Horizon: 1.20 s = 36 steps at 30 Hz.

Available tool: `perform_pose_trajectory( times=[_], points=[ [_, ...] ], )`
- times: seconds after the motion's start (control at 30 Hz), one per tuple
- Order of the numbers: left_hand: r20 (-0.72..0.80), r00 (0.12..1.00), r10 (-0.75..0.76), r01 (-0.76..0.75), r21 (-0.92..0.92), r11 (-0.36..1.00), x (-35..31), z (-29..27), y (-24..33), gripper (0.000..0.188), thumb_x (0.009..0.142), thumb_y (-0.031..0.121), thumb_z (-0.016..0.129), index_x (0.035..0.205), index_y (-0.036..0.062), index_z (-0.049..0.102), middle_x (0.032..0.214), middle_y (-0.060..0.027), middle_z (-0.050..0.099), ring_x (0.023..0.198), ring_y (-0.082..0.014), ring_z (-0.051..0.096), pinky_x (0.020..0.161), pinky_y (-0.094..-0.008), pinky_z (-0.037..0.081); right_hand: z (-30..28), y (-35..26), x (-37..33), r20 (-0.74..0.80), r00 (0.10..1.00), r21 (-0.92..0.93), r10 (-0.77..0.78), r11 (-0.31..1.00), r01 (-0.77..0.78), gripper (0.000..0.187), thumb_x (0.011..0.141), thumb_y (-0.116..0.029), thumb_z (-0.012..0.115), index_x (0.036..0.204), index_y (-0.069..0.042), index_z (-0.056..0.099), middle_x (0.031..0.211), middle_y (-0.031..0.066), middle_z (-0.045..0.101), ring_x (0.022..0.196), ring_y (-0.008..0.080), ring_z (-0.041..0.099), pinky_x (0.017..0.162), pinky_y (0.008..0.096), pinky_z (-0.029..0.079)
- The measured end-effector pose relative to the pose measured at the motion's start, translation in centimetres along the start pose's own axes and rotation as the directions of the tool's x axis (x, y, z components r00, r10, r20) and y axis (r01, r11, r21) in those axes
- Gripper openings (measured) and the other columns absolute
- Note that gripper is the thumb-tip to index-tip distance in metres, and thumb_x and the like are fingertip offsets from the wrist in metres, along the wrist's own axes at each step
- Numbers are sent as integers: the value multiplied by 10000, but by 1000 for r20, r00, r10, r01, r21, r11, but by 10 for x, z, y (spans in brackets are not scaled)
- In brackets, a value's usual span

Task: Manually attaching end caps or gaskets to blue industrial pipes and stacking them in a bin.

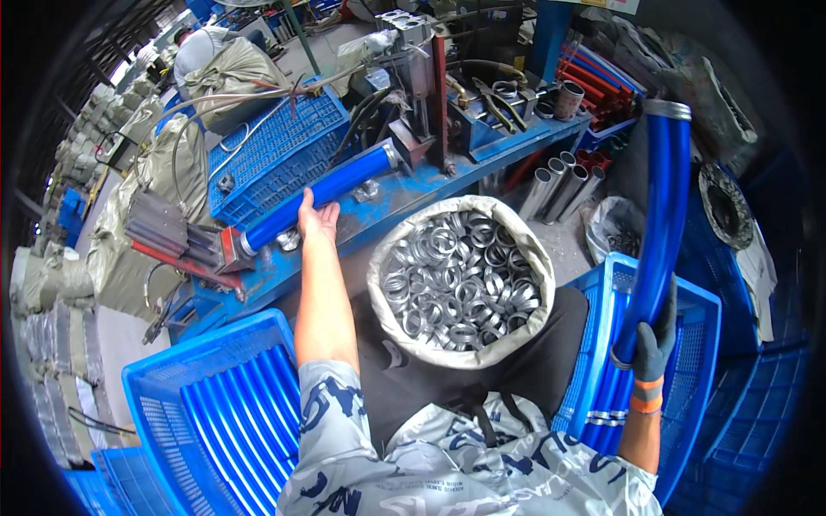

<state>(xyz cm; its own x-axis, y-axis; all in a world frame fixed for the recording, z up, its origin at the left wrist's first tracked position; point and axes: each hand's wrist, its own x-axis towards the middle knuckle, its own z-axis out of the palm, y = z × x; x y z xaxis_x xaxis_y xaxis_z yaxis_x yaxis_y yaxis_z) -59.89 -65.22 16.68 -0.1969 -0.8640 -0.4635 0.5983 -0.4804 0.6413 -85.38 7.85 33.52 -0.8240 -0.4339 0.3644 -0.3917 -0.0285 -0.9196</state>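
Note:
A blue tube [331, 187] lies slantwise in a bench machine, between a red-and-grey end block [225, 249] and a metal fixture [409, 142]. My bare left hand [318, 221] is at its middle, thumb against the front and fingers curled at the underside. In my gloved right hand [656, 344] a second blue tube [662, 198] stands nearly upright, gripped near its lower end, with a silvery ring at its top. Below that hand is a blue crate [707, 314] with more ringed tubes in it. Between my legs a pale sack [376, 297] holds many metal rings [465, 279].
At my left a blue crate [142, 378] contains several blue tubes [249, 413]. The blue workbench [495, 155] crosses ahead, with pliers [503, 107] on it. Bare metal tubes [559, 189] stand beneath it, beside a small bag of rings [615, 228]. A person [202, 52] bends at the back left.

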Motion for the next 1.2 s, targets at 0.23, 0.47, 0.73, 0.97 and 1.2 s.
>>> perform_pose_trajectory(
  times=[0.23,0.47,0.73,0.97,1.2],
  points=[
    [147,985,88,-82,-44,996,-9,14,-34,646,1048,399,817,1470,-16,558,1420,-246,655,1347,-411,642,1211,-615,498,-104,16,-74,-254,918,112,304,952,-284,698,945,-191,769,1580,22,574,1313,113,737,1115,230,745,1047,370,597],
    [81,995,-62,42,228,973,29,-39,-2,989,1028,651,774,1655,-37,444,1606,-296,577,1519,-445,561,1267,-563,483,40,30,-51,91,829,836,552,410,-364,627,1105,-420,721,1523,33,608,1438,222,741,1301,367,746,1119,517,598],
    [230,973,-12,-85,408,909,-140,-8,-100,809,1050,500,817,1620,18,506,1496,-250,686,1394,-360,680,1116,-526,575,56,68,-46,135,826,951,548,163,-264,621,1103,-309,759,1585,-6,513,1509,244,675,1449,438,636,1264,601,498],
    [926,360,-112,-592,319,740,-430,39,-151,1188,812,106,1025,1753,71,299,1684,-272,509,1549,-399,548,1257,-537,480,142,43,-45,217,775,901,594,184,-393,591,1139,-387,706,1506,60,587,1498,218,698,1404,352,672,1261,528,504],
    [739,643,201,-379,79,922,-461,39,-94,854,862,138,1015,1534,27,501,1307,-171,744,1187,-250,751,1071,-436,625,153,-45,-108,691,690,182,216,872,-455,660,937,-317,956,1433,7,665,1363,134,744,1232,280,740,1063,446,578]
  ],
)
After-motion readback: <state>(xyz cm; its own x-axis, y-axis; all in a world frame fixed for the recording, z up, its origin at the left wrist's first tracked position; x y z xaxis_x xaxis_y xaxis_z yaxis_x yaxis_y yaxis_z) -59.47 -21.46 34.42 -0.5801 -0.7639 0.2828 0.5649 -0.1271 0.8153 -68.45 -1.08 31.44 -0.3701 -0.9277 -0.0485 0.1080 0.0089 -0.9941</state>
